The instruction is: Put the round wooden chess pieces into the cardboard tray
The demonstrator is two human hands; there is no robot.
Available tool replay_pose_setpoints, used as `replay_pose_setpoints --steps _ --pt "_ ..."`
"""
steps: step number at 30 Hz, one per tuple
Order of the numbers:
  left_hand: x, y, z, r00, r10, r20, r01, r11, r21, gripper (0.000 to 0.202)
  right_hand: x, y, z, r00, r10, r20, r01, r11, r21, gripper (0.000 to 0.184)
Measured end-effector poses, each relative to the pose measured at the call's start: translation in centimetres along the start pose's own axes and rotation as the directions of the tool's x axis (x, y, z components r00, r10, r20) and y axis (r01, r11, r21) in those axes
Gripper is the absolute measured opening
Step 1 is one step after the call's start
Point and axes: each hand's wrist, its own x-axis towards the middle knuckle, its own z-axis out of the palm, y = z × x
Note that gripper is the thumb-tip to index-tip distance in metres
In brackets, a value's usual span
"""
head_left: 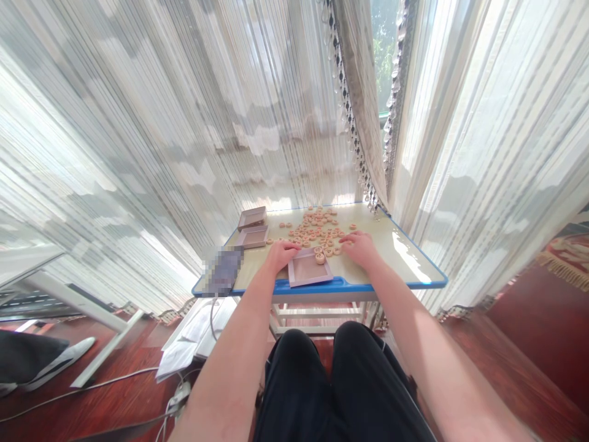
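Many round wooden discs with dark marks, like Chinese chess pieces (313,232), lie scattered over the middle and back of the small table (391,270). A shallow pinkish box (307,270) sits at the table's front edge, slightly turned. A couple of stacked pieces (319,258) are in its right back corner. My left hand (280,255) holds the box at its back left corner, fingers curled over the rim. To the right of the box, my right hand (361,248) reaches with fingers apart to the near right edge of the scattered pieces. Its fingertips are small in view.
Two more shallow boxes, one nearer (253,237) and one farther (253,217), stand at the table's left back. A blurred-out flat object (224,270) lies at the left front corner. Lace curtains (276,123) hang behind. Papers (197,325) and cables are lower left.
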Motion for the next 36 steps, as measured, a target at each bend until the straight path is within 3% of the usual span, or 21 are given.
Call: replay_pose_setpoints --steps 3,11,18,25,30,36 --pt "0.0 0.0 0.0 1.0 0.003 -0.002 -0.003 1.0 0.007 0.025 -0.4 -0.3 0.1 0.993 -0.103 0.062 0.104 0.995 -0.005 0.025" --pt "0.0 -0.1 0.1 1.0 -0.002 -0.004 0.003 1.0 0.026 0.026 -1.0 -0.6 0.1 0.965 -0.223 0.137 0.228 0.973 -0.021 0.024" --pt "0.0 -0.1 0.2 1.0 0.004 0.005 -0.004 0.997 0.072 0.028 -1.0 -0.8 -0.1 0.969 -0.194 0.15 0.204 0.977 -0.055 0.023" --pt "0.2 -0.3 0.2 1.0 0.009 0.001 -0.009 0.997 0.071 0.028 -0.9 -1.0 0.0 0.957 -0.242 0.162 0.253 0.966 -0.054 0.021" --pt "0.2 -0.3 0.3 1.0 0.013 0.001 -0.013 0.997 0.071 0.026 -1.1 -1.3 -0.3 0.966 -0.192 0.173 0.204 0.978 -0.049 0.034" --pt "-0.1 0.1 0.1 1.0 0.014 0.003 -0.014 0.996 0.092 0.025 -1.1 -1.0 -0.2 0.949 -0.246 0.199 0.254 0.967 -0.015 0.017"
